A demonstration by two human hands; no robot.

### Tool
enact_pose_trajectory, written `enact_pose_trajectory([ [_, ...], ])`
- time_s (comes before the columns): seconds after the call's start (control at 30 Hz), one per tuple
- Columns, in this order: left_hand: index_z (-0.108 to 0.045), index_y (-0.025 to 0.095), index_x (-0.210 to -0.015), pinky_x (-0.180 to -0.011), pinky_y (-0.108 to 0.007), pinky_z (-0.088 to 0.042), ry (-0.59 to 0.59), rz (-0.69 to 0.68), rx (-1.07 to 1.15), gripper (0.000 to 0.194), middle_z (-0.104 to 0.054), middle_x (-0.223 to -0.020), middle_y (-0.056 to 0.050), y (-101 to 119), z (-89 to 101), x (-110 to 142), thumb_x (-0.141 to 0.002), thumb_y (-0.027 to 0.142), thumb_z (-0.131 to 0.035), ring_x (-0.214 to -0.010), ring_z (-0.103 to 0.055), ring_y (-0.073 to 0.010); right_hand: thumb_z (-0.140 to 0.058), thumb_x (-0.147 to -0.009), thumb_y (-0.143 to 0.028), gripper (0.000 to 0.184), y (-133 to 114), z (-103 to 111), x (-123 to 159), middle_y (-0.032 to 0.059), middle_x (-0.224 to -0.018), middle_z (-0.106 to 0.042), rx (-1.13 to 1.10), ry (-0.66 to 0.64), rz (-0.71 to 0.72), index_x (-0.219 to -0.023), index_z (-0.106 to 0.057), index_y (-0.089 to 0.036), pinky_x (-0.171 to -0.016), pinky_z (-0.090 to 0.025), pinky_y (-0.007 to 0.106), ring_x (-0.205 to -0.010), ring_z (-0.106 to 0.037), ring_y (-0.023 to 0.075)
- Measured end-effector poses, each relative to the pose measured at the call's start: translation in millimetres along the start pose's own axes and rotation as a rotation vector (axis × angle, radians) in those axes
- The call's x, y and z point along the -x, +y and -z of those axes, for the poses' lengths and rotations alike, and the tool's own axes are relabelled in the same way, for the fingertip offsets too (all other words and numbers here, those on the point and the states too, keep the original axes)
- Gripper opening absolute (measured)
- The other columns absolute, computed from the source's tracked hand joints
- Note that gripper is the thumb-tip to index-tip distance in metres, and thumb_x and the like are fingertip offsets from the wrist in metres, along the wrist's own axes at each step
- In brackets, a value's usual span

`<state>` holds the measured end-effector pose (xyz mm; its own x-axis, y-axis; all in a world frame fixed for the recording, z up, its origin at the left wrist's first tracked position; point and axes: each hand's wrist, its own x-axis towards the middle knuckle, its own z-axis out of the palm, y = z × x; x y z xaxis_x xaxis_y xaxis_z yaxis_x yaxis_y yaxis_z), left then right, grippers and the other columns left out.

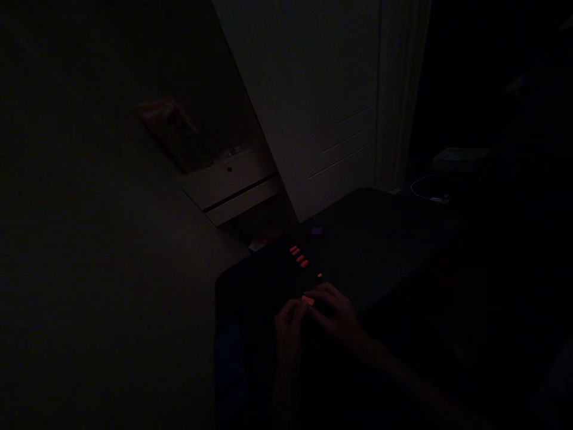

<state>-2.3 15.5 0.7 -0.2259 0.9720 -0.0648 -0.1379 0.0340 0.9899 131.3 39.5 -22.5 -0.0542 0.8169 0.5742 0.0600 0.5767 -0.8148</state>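
Both hands meet over the dark table [367, 239] around a small glowing pink-red piece [308, 300] whose kind I cannot make out. My left hand [289, 322] pinches it from the left, thumb and fingers together. From the right, my right hand [335, 310] has its fingertips closed on the same piece. Just beyond the hands lies a tiny orange-red piece [319, 275]. Farther off, several small red blocks [302, 263] lie in a slanting row on the table. The scene is very dark and fine detail is lost.
A small purple box [317, 231] lies near the table's far edge. Behind stand a white door [322, 89] and a pale drawer unit [242, 185]. A white cable [418, 185] and a box-like object [461, 156] are at the right. Something blue [230, 364] is at the lower left.
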Motion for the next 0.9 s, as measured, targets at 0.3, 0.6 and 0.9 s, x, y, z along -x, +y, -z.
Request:
enact_pose_trajectory([
  [0.3,-0.077,0.015,-0.076,-0.075,-0.027,-0.05,0.024,0.01,-0.005,0.02,-0.074,-0.078,-0.004,-0.3,-0.6,0.2,-0.076,0.035,-0.079,-0.079,-0.066,-0.0196,-0.066,-0.097,-0.023,0.024,3.8,0.4,4.1,0.0067,-0.106,-0.068,0.069,-0.037,0.083,-0.12,-0.072,-0.026,-0.084,-0.06,0.033,-0.095,-0.069,0.0203],
  [0.6,-0.073,0.016,-0.068,-0.067,-0.024,-0.047,0.01,0.028,0.011,0.019,-0.069,-0.068,-0.001,-1.3,0.5,-2.0,-0.074,0.033,-0.079,-0.068,-0.061,-0.0151,-0.062,-0.101,-0.03,0.019,2.4,1.4,5.2,0.0069,-0.098,-0.073,0.136,-0.018,0.136,-0.112,-0.076,-0.026,-0.077,-0.062,0.034,-0.086,-0.072,0.0207],
  [0.9,-0.073,0.015,-0.068,-0.067,-0.026,-0.049,0.036,0.029,-0.003,0.024,-0.07,-0.069,-0.003,-1.7,-0.1,-0.8,-0.072,0.038,-0.081,-0.069,-0.063,-0.0169,-0.059,-0.103,-0.033,0.021,-0.5,4.9,4.0,0.0069,-0.095,-0.075,0.144,-0.026,0.148,-0.109,-0.078,-0.025,-0.076,-0.062,0.034,-0.084,-0.072,0.0208],
])
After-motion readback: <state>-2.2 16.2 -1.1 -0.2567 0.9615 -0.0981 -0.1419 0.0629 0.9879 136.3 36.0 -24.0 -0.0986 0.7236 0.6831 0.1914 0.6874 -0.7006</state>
